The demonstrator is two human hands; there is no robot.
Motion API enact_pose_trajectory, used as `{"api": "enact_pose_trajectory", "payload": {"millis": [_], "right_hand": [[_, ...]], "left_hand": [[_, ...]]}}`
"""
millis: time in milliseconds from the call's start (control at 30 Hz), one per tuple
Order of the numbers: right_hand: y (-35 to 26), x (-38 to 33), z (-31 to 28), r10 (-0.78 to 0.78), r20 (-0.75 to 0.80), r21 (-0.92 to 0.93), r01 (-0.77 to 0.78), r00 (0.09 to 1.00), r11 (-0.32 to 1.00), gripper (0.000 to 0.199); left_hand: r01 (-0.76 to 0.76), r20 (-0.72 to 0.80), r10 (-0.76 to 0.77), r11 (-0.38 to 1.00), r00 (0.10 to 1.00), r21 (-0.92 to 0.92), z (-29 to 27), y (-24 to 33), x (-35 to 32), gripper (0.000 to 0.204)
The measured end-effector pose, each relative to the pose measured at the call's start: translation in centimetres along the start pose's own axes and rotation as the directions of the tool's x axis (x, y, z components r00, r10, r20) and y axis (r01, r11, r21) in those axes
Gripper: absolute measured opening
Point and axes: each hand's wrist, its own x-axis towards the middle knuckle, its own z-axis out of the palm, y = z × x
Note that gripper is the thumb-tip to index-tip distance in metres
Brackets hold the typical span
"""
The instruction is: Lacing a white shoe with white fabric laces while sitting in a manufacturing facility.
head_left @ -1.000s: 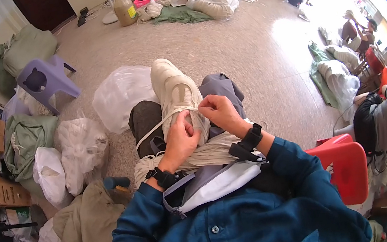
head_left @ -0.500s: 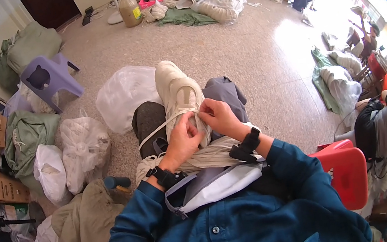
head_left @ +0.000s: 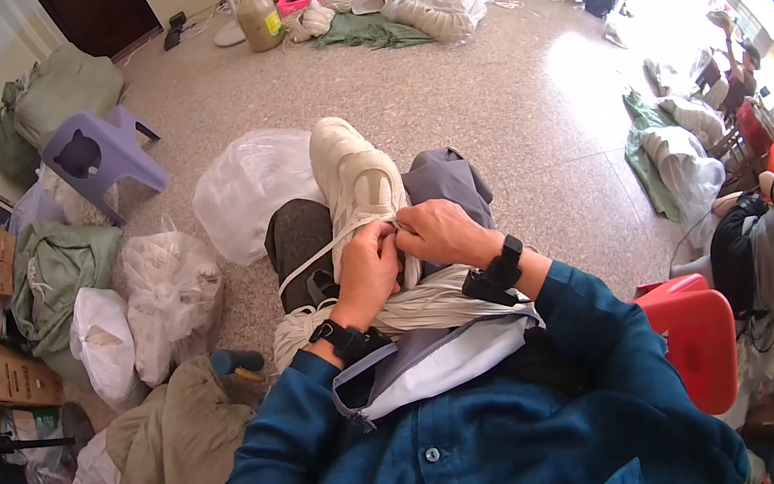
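A cream sneaker [head_left: 355, 178] rests on my lap, toe pointing away from me. My left hand [head_left: 369, 267] and my right hand [head_left: 441, 233] meet at the shoe's near end, both pinching a white lace [head_left: 314, 258] that runs off toward my left knee. A bundle of white laces [head_left: 417, 306] lies across my lap under my wrists. Both wrists wear black bands. My fingertips hide the exact spot where the lace enters the shoe.
A white plastic bag [head_left: 253, 192] sits beyond my knee, more tied bags [head_left: 167, 292] and green sacks [head_left: 58, 274] to the left. A lilac stool [head_left: 95, 154] stands far left, a red stool [head_left: 700, 334] at my right. Other people sit at the far right and top.
The view has tilted slightly. My hands stay at the shoe's near end, fingers shifting a little on the lace.
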Motion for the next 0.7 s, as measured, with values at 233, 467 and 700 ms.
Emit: {"api": "enact_pose_trajectory", "payload": {"millis": [233, 467, 700], "right_hand": [[0.3, -0.1, 1.0, 0.145, -0.116, 0.339, -0.098, 0.983, 0.936, 0.026], [0.4, 0.2, 1.9, 0.06, -0.3, 0.42, 0.075, 0.952, 0.904, 0.023], [0.6, 1.1, 1.1, 0.012, -0.164, 0.385, 0.053, 0.986, 0.921, 0.018]], "left_hand": [[0.069, 0.127, -0.02, 0.915, 0.992, -0.397, -12.8, 2.8, -4.4, 0.013], [-0.32, -0.253, 0.2, 0.668, 0.947, -0.672, -22.5, 5.2, -10.7, 0.012], [-0.159, -0.098, 0.182, 0.966, 0.978, 0.204, -12.7, 4.3, -4.6, 0.01]]}}
